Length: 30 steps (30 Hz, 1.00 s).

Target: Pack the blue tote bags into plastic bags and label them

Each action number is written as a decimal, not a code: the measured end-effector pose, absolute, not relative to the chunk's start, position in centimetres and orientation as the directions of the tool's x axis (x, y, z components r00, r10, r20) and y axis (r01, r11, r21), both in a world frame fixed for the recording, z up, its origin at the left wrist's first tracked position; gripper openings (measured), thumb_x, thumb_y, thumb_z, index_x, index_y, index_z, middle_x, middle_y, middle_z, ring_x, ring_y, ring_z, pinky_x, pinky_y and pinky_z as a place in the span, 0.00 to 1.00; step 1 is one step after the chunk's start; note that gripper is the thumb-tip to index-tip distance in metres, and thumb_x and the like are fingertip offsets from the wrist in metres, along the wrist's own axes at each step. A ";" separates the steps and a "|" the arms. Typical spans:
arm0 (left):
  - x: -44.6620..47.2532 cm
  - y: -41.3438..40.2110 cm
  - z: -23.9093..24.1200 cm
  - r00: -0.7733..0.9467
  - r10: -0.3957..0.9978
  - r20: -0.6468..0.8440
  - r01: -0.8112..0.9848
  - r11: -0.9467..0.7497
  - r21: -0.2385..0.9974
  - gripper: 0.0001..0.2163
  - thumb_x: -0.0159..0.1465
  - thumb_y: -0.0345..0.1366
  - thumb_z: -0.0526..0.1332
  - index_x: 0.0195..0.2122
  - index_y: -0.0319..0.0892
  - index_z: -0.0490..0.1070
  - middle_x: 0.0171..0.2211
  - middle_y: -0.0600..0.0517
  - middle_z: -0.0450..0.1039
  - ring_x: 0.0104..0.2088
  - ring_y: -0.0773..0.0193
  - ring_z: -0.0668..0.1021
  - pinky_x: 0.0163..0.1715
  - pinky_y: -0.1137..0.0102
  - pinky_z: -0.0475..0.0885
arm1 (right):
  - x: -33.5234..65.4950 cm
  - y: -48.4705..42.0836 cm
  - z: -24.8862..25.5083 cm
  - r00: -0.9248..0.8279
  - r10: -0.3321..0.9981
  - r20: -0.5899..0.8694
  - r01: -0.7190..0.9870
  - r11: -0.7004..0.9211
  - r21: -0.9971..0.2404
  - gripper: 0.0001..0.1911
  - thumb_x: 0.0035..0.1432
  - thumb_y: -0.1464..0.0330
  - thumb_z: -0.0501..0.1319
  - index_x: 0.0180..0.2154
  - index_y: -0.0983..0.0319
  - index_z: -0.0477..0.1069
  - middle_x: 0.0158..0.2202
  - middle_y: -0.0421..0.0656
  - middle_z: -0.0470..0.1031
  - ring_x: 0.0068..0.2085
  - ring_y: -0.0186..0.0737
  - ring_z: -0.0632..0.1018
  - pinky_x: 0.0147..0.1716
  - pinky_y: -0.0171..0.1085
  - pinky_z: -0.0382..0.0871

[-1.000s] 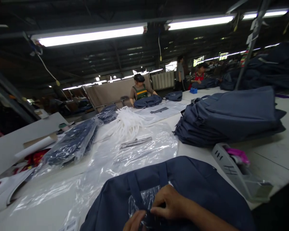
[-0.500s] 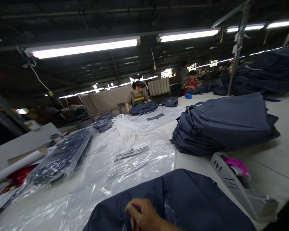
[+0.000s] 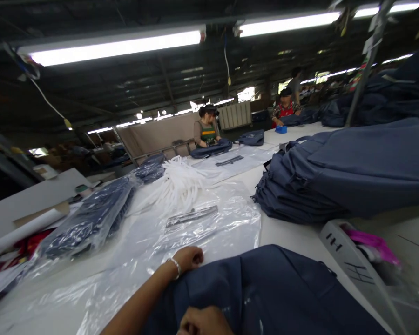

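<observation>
The bag lies on the near part of the tabletop, its lower portion cut off by the bottom edge of the view. It is dark navy, of smooth, soft cloth, with a rounded top edge and a fold running down near the middle; shiny patches low on its front are too blurred to make out.

The left hand, a pale bracelet at its wrist, is at the bag's top edge with fingers loosely curled; the fingertips are turned from sight, so whether it grips the cloth cannot be told. The right hand is bent over the bag's front, partly cropped below, and its grip cannot be told either.

Beyond the bag spreads clear, crinkled plastic with glossy highlights, partly covered by the bag and left forearm. Behind it sits a tangled heap of soft white strips. To the right, a slumped navy pile stands near a translucent box, cropped at the corner, holding something bright pink.
</observation>
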State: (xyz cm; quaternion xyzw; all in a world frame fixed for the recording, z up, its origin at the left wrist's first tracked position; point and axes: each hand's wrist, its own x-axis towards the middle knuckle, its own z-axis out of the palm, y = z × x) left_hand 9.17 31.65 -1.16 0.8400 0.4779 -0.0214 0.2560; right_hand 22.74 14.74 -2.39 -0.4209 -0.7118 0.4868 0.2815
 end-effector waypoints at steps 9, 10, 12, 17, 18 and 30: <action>8.1 35.2 -1.7 0.546 0.785 -0.292 0.773 -0.339 0.536 0.13 0.60 0.46 0.60 0.30 0.44 0.78 0.28 0.53 0.78 0.33 0.63 0.76 0.36 0.71 0.67 | 23.6 13.1 -0.9 -0.433 0.897 0.092 0.302 0.240 -0.923 0.06 0.60 0.64 0.59 0.33 0.57 0.73 0.24 0.36 0.76 0.24 0.30 0.72 0.24 0.30 0.55; 8.1 35.6 -1.5 0.534 0.800 -0.274 0.770 -0.327 0.548 0.14 0.61 0.46 0.58 0.30 0.43 0.78 0.28 0.52 0.78 0.32 0.63 0.76 0.36 0.71 0.67 | 23.7 13.0 -0.9 -0.436 0.895 0.096 0.298 0.244 -0.923 0.06 0.60 0.64 0.59 0.33 0.57 0.73 0.24 0.35 0.75 0.24 0.30 0.72 0.25 0.30 0.55; 8.1 36.3 -1.0 0.506 0.827 -0.243 0.766 -0.301 0.569 0.18 0.63 0.48 0.55 0.31 0.41 0.78 0.28 0.51 0.78 0.32 0.63 0.76 0.35 0.71 0.68 | 23.6 13.1 -1.1 -0.445 0.889 0.108 0.281 0.253 -0.926 0.06 0.60 0.65 0.59 0.32 0.58 0.72 0.24 0.35 0.74 0.24 0.30 0.72 0.25 0.30 0.56; 7.9 36.5 -0.4 0.460 0.866 -0.197 0.758 -0.267 0.596 0.18 0.59 0.51 0.59 0.31 0.41 0.78 0.28 0.51 0.79 0.31 0.63 0.77 0.33 0.71 0.68 | 23.9 13.4 -1.1 -0.435 0.889 0.142 0.131 0.218 -0.967 0.08 0.63 0.64 0.57 0.34 0.59 0.73 0.24 0.36 0.73 0.26 0.32 0.72 0.27 0.30 0.61; 7.9 36.4 -0.2 0.449 0.876 -0.178 0.758 -0.268 0.595 0.17 0.57 0.51 0.61 0.31 0.41 0.78 0.28 0.51 0.79 0.31 0.63 0.77 0.34 0.71 0.68 | 24.0 13.4 -0.9 -0.427 0.892 0.149 0.084 0.203 -0.976 0.09 0.64 0.64 0.56 0.35 0.59 0.73 0.25 0.37 0.73 0.26 0.32 0.73 0.28 0.30 0.63; 8.5 33.1 -0.9 0.355 0.934 0.040 0.704 -0.295 0.646 0.15 0.64 0.46 0.56 0.31 0.42 0.77 0.29 0.52 0.78 0.33 0.64 0.77 0.37 0.71 0.68 | 26.3 21.8 3.4 -0.210 0.908 0.363 0.434 0.419 -0.798 0.08 0.64 0.66 0.59 0.44 0.60 0.73 0.40 0.44 0.78 0.40 0.42 0.77 0.43 0.39 0.70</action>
